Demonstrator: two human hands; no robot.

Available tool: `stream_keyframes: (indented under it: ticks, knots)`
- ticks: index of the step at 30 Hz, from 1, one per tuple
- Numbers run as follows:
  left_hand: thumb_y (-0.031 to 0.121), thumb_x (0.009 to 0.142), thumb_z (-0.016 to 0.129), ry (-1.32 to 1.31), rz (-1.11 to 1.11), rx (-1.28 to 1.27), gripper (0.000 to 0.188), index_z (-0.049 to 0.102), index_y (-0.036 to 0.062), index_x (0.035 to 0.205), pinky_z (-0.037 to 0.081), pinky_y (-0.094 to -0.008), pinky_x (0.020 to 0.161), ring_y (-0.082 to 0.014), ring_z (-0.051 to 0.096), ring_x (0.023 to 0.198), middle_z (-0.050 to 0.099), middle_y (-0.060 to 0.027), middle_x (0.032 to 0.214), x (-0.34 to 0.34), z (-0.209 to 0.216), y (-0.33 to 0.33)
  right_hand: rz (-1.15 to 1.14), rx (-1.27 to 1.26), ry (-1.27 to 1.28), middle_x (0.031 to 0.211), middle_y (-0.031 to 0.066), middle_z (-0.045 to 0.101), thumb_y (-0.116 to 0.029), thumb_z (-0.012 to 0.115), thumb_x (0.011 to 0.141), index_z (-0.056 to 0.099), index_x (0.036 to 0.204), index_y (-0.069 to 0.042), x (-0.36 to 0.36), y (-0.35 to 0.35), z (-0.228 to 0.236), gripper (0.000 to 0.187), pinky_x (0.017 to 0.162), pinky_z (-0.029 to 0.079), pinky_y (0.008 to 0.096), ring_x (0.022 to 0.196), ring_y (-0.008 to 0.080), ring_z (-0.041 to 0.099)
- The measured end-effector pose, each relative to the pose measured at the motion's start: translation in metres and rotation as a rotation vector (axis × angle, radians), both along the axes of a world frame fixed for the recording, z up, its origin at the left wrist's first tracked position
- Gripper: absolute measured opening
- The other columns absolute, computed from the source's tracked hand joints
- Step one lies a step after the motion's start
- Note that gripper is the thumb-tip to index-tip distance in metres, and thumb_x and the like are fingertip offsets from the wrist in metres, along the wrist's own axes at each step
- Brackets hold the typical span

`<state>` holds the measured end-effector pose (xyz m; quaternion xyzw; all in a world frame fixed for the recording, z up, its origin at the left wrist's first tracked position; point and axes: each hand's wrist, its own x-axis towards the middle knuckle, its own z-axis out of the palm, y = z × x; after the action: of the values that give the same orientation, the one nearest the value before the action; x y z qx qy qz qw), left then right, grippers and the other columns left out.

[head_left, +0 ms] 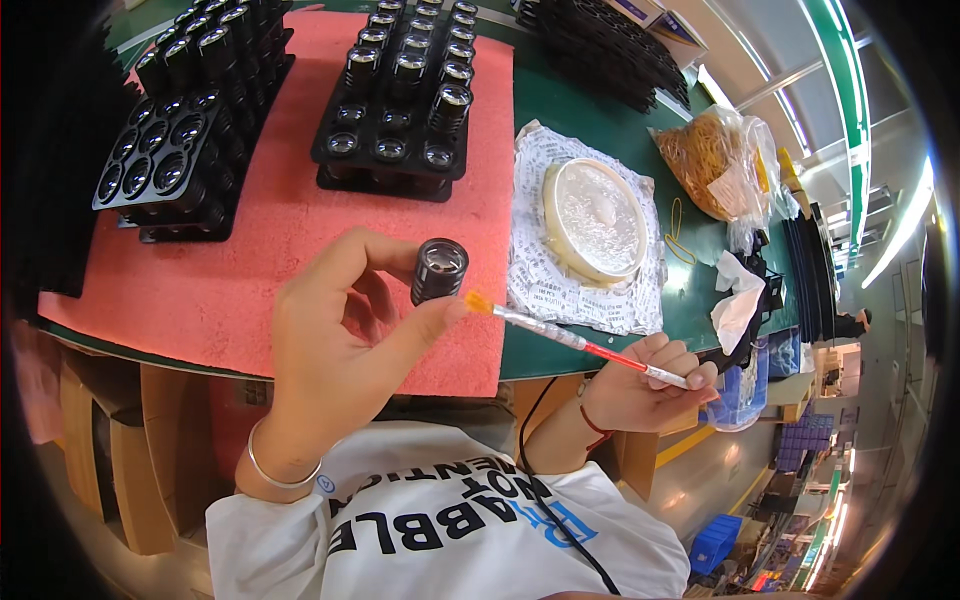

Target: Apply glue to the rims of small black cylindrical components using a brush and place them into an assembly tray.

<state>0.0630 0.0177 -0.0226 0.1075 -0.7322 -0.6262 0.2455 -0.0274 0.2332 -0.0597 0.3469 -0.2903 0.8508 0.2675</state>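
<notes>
Between the thumb and fingers of my left hand (345, 325) is a short black cylinder with a glass lens (441, 268) in its upper end, held upright above the pink mat. My right hand (655, 385) grips a thin paintbrush (560, 335) by its red and silver handle. Its yellow bristles point left and lie close beside the cylinder and my left thumb; whether they touch the cylinder I cannot tell. Right of the mat, a round shallow dish (597, 222) with clear, glistening contents rests on a printed white cloth or paper (530, 265).
Two black trays hold many similar lens cylinders: one tray (390, 175) at the mat's top, another (160, 205) at far left. The pink mat (270, 280) covers part of a green table. A bag of rubber bands (705, 165), a loose band (680, 240) and white tissue (737, 303) lie rightward.
</notes>
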Motion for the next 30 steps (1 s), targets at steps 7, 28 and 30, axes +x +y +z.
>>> stream_keyframes:
  ticks: [7,28,30]
  knots:
    - [0.011,0.065,0.074,-0.01,0.011,-0.007,0.025,0.056,0.003,0.081,0.033,-0.0166,0.044,-0.0027,0.042,0.052,0.058,-0.0002,0.072,0.0,0.001,0.002,-0.01,0.08,-0.011,0.052,0.0005,0.043,-0.031,0.028,0.095,0.042,0.079,-0.008,0.001,-0.001,-0.001,0.032,0.048,0.03,0.0215,0.045,0.0075,0.037]
    - [0.009,0.069,0.07,0.116,-0.03,-0.084,0.027,0.059,0.0019,0.092,0.036,-0.0178,0.048,-0.0055,0.048,0.059,0.059,-0.0009,0.079,0.011,0.005,-0.014,-0.156,-0.083,-0.212,0.062,-0.0016,0.045,-0.033,0.037,0.093,0.04,0.077,-0.012,0.005,-0.004,-0.002,0.027,0.042,0.028,0.017,0.05,0.0061,0.034]
    - [0.011,0.067,0.071,0.164,0.081,-0.317,0.03,0.06,0.0044,0.094,0.038,-0.0192,0.051,-0.0078,0.05,0.061,0.06,-0.0003,0.082,0.015,0.02,-0.028,-0.215,-0.076,-0.259,0.056,-0.0018,0.039,-0.034,0.038,0.092,0.039,0.074,-0.012,0.007,-0.005,-0.002,0.028,0.041,0.025,0.0162,0.048,0.0054,0.032]
